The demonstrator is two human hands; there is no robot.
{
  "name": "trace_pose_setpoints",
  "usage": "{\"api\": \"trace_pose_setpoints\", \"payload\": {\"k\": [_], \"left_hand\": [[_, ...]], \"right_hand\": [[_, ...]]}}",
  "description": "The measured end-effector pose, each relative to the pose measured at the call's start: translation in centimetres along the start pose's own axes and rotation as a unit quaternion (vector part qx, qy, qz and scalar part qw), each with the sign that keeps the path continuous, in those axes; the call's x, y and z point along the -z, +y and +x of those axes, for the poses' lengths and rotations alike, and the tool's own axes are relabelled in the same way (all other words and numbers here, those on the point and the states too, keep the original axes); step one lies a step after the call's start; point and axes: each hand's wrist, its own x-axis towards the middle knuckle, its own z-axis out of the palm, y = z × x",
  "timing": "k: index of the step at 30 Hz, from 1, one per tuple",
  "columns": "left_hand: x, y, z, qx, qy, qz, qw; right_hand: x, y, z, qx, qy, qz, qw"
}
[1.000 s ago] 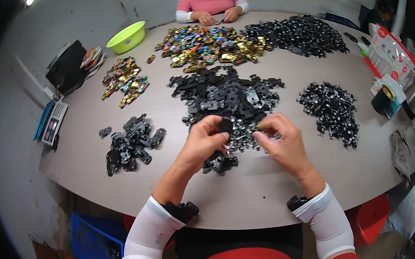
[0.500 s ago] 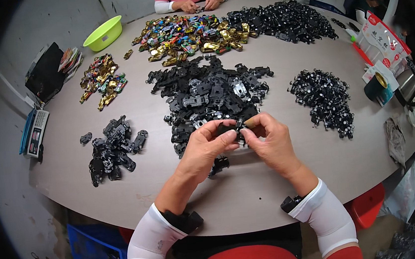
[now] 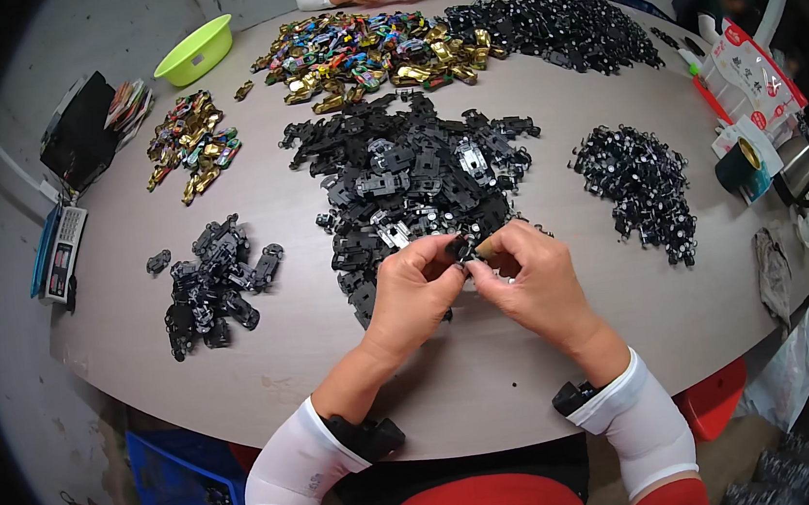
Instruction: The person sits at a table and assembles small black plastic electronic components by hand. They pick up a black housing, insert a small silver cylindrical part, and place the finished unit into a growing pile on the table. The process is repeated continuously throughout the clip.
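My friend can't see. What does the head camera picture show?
Two hands, left hand and right hand, pinch a small black part together over a round table. Piles of black parts and shiny colourful parts cover it.

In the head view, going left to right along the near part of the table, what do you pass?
Calculator → small pile of black parts → left hand → small black part pinched between both hands → right hand → pile of black-and-silver parts → grey rag.
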Motion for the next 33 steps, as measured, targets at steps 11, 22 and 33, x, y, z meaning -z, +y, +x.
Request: {"api": "trace_pose_setpoints", "payload": {"k": [11,22,33], "left_hand": [[-1.0,-0.1,-0.6,-0.126,0.020,0.170,0.977],[-0.1,0.2,-0.4,0.058,-0.073,-0.142,0.985],[-0.1,-0.2,-0.3,0.083,-0.058,-0.173,0.980]], "right_hand": [[0.2,-0.1,-0.3,-0.003,-0.004,-0.053,0.999],[0.2,-0.2,-0.2,-0.056,0.021,0.022,0.998],[-0.2,-0.4,-0.5,0.008,-0.003,0.019,1.000]]}}
